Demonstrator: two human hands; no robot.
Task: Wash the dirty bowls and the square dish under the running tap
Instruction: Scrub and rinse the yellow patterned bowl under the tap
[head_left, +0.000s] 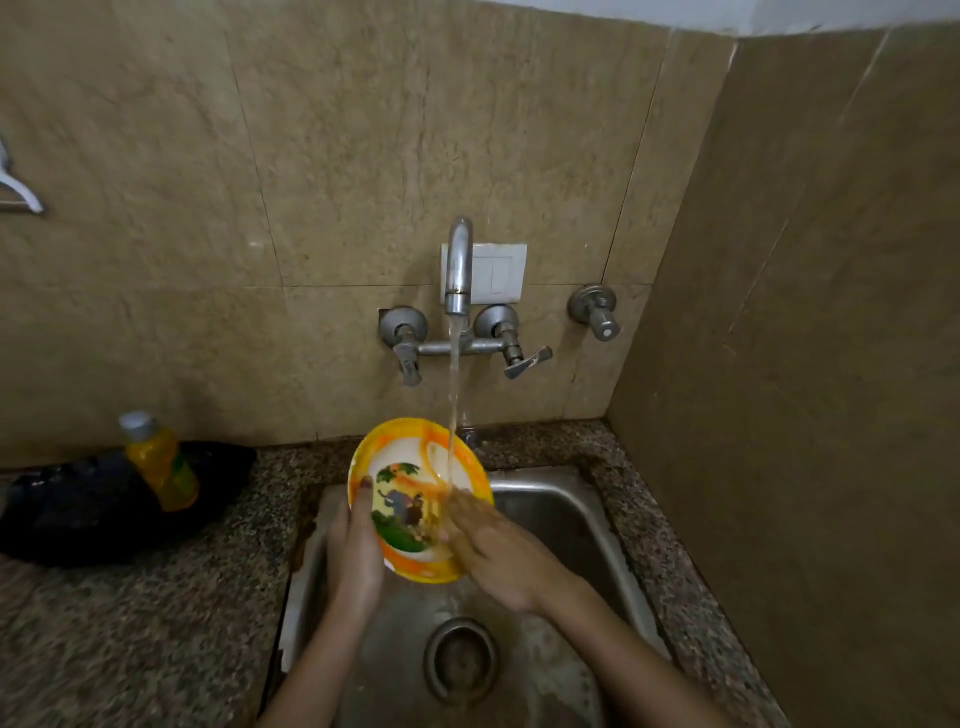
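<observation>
L hand (356, 543) grips the yellow-orange picture bowl (402, 467) by its left rim, thumb hooked over the edge onto the inside, fingers behind. R hand (493, 543) lies flat w/ straight fingers on the bowl's inner right side, holding nothing; fingertips are blurred. The bowl is tilted up toward me over the steel sink (563, 512), above the drain (461, 660). Water from the tap spout (460, 265) hits the inside near the upper right rim and runs down onto my R fingers.

Step in hand, I reckon: rubbing the inside clean. To do it well: tilt so water sheets across the whole face and off the low edge, not back at me. Rub in circles, incl. the rim groove. Turn the bowl w/ the L hand bit by bit so no patch is missed, then do the back. Wet plastic is slippy, so firm thumb.

Yellow liquid bottle (161, 462) stands on the counter, left, if grease won't shift. Other bowls and the square dish aren't in view.
</observation>
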